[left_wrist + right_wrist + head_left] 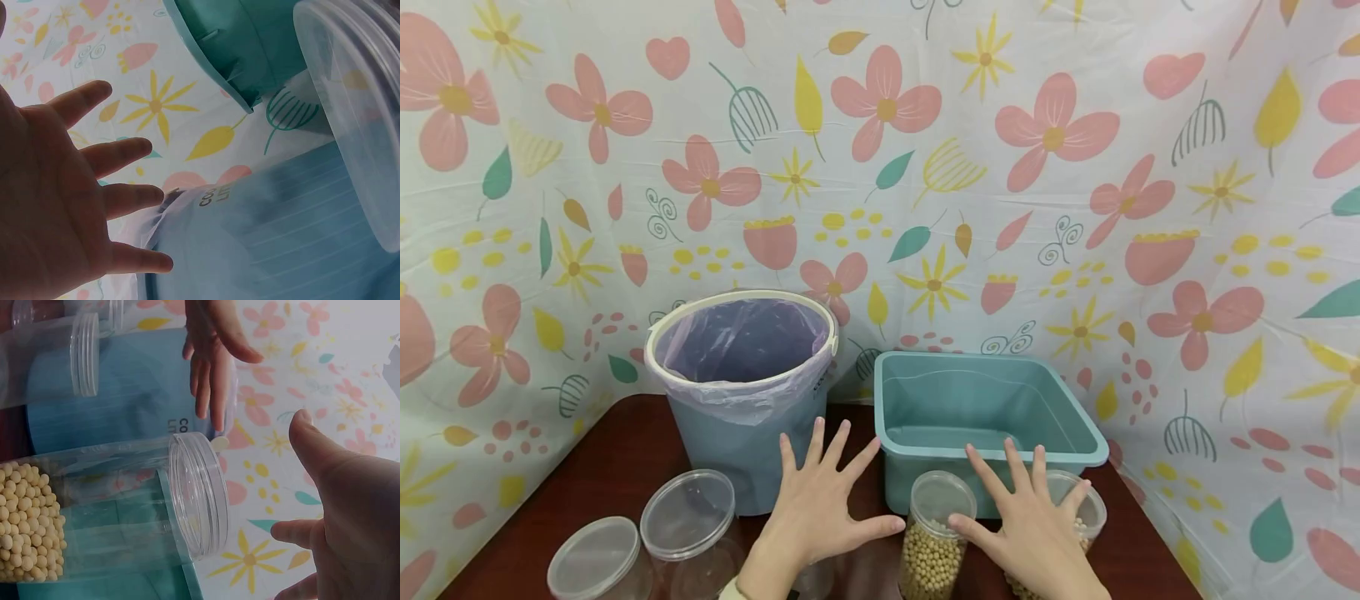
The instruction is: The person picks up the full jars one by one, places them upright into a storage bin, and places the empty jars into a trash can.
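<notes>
From here I see the left hand (823, 508) and right hand (1033, 529) spread wide, holding nothing, the jar of beans (929, 557) standing between them before the teal tub (992, 455); any grip would best go below its lid (212, 497).

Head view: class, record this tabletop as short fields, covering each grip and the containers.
left grip: fingers spread, holding nothing
right grip: fingers spread, holding nothing
bean jars: two, clear, lidded, holding pale round beans
other clear jars: at least two, lidded, no contents visible
waste bin: blue, upright, lined with a translucent bag
basin: teal, rectangular, right of the bin
</notes>
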Demonstrator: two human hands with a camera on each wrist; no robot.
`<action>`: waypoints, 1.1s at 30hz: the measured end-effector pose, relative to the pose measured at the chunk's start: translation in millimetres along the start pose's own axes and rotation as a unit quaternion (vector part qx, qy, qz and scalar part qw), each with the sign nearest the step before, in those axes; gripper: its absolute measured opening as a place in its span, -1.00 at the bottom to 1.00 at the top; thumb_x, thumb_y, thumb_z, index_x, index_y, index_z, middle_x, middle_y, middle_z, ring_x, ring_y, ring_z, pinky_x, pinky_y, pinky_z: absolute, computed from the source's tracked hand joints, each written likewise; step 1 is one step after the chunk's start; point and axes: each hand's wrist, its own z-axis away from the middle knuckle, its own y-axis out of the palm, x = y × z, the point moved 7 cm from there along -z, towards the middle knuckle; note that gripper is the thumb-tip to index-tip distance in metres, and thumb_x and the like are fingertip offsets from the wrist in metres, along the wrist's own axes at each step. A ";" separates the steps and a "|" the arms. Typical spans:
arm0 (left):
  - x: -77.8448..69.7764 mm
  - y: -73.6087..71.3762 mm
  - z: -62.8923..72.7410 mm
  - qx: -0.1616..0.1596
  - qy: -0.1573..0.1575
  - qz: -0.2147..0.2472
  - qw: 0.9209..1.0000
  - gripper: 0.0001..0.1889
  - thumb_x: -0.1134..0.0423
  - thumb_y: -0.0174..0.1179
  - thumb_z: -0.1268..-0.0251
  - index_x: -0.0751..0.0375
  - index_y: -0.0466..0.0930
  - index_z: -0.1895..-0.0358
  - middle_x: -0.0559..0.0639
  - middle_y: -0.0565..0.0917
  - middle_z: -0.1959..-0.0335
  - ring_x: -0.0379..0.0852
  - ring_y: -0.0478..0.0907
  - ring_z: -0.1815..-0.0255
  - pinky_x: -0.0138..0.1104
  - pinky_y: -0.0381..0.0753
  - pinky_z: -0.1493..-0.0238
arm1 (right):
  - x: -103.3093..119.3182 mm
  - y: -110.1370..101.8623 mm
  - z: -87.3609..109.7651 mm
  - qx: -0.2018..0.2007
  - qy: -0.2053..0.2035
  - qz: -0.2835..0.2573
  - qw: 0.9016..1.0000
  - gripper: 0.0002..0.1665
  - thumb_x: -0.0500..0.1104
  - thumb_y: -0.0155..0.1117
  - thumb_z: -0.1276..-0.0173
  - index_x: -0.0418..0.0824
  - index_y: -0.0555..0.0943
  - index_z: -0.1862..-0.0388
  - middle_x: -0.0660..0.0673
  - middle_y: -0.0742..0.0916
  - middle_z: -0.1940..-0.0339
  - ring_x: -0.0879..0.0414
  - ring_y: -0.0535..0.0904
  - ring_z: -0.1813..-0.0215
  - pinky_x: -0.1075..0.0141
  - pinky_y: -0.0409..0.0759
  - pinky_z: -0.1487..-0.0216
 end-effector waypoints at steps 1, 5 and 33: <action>-0.2 0.2 -0.1 0.000 0.001 0.004 1.000 -0.12 -0.58 -0.23 0.14 -0.26 0.18 -0.32 0.12 0.13 -0.34 0.27 -0.18 -0.35 0.33 -0.30 -0.05 | -0.4 -0.2 0.4 0.000 0.000 -0.001 1.000 -0.11 0.50 -0.03 -0.03 0.22 0.21 -0.34 -0.37 0.19 -0.32 -0.49 -0.11 -0.27 -0.45 -0.55 0.19; 0.3 1.6 -0.4 0.002 0.000 0.009 1.000 -0.12 -0.58 -0.23 0.13 -0.24 0.18 -0.32 0.14 0.12 -0.34 0.25 -0.18 -0.35 0.32 -0.30 -0.06 | -1.5 -1.1 1.7 -0.003 -0.003 0.003 1.000 -0.12 0.49 -0.04 -0.05 0.20 0.21 -0.34 -0.36 0.19 -0.33 -0.47 -0.09 -0.27 -0.47 -0.50 0.19; 4.7 15.6 -12.6 0.020 0.007 0.093 0.995 -0.22 -0.44 -0.26 -0.08 -0.14 0.13 -0.36 0.19 0.24 -0.27 0.19 -0.02 -0.33 0.29 -0.08 -0.07 | -22.8 -13.9 11.7 -0.055 -0.012 -0.060 0.997 -0.19 0.29 0.08 -0.18 0.03 0.20 -0.37 -0.37 0.23 -0.30 -0.33 -0.03 -0.31 -0.39 -0.10 0.01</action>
